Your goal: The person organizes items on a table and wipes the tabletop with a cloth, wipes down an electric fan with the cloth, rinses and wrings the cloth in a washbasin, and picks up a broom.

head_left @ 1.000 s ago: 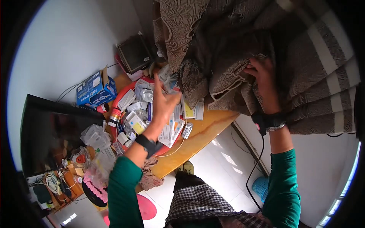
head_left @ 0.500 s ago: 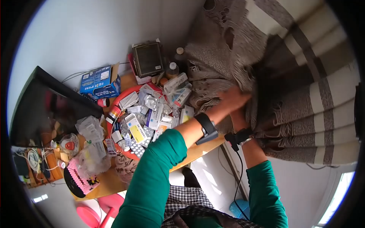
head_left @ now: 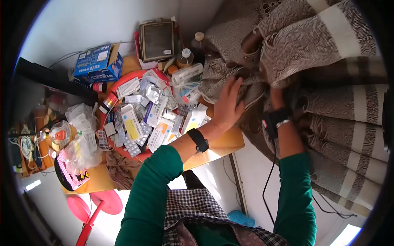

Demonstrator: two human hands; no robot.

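A grey-brown patterned curtain (head_left: 312,53) with pale stripes and a fringed edge fills the right side. My left hand (head_left: 228,107) is at the curtain's gathered left part, fingers stretched out and apart, fingertips against or just in front of the cloth. My right hand (head_left: 278,97) reaches up into the curtain folds; its fingers are hidden by the cloth. To the left of my left hand, a red round tray (head_left: 106,119) holds medicine boxes, blister packs (head_left: 132,147) and small bottles. A clear plastic bag with boxes (head_left: 188,84) lies at its right edge.
On the wooden table (head_left: 230,141) stand a blue box (head_left: 98,63), a dark framed panel (head_left: 157,41), a capped bottle (head_left: 185,57) and a dark monitor (head_left: 53,80). Plastic bags (head_left: 84,143) lie at left. A black cable (head_left: 269,180) hangs from my right wrist.
My left hand has moved left, away from my right hand, and its fingers have spread. My right hand has shifted right and up into the cloth. The curtain's folds have moved.
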